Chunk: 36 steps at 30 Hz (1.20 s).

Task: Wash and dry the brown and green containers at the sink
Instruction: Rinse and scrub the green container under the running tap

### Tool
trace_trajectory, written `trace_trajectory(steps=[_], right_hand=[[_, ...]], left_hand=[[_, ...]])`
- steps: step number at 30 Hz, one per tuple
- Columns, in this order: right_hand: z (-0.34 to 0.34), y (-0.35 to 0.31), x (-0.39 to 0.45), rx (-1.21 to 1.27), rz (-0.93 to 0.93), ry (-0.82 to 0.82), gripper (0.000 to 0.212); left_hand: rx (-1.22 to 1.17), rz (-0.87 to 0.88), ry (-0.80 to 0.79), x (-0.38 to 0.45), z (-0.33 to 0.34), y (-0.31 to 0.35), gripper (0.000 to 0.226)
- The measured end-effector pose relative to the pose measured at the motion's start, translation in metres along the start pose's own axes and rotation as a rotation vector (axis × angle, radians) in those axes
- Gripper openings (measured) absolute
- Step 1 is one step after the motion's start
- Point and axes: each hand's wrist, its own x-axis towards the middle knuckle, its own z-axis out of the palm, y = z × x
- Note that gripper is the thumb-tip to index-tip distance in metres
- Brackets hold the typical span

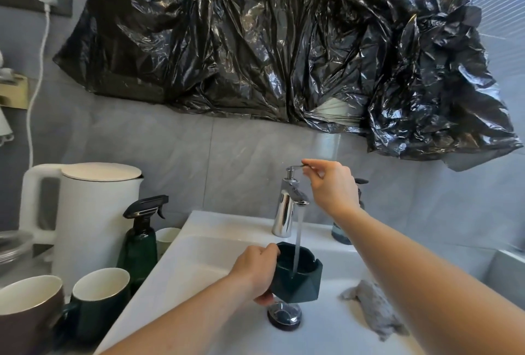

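Head view, sole camera.

Green container [298,275]: dark green, faceted, notched rim; held over the white sink [199,263], above the drain plug [284,315], directly under the running stream from the chrome faucet [287,207]. Position judged deliberate, so that water fell into its hollow for rinsing.

Left hand [257,272]: fingers curled over the container's near-left rim, thumb beneath; it gripped the piece and steadied it under the flow.

Right hand [331,187]: raised well above and behind the container, fingertips pinching the faucet lever [295,167], presumably to regulate the water.

Grey cloth [372,309]: lying in the basin's right side, near the right forearm, likely kept for drying.

Brown mug [28,315] and green mug [99,298]: standing left of the sink, beside a spray bottle [142,238] and white kettle [85,212], apart from both hands.
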Motion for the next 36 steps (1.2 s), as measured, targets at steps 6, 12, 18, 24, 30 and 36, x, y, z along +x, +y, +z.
trace_trajectory(steps=[6,12,18,24,30,36], right_hand=[[-0.001,0.003,-0.031,0.512,0.344,0.193,0.039],[0.0,0.01,-0.102,0.477,0.546,-0.09,0.035],[-0.005,0.032,-0.127,0.171,0.459,-0.456,0.039],[-0.016,0.039,-0.13,0.334,0.585,-0.583,0.038],[-0.009,0.048,-0.134,0.211,0.478,-0.512,0.037],[-0.009,0.051,-0.137,0.141,0.428,-0.473,0.038]], left_hand=[[0.11,0.043,0.023,0.005,-0.001,-0.004,0.046],[0.146,0.051,0.058,0.004,-0.005,-0.004,0.047],[0.191,0.073,0.079,0.001,-0.011,0.02,0.042],[0.241,0.075,-0.098,0.001,-0.002,0.028,0.045],[0.416,0.205,-0.057,0.002,-0.005,0.001,0.05],[0.487,0.25,-0.06,-0.002,-0.018,-0.004,0.053]])
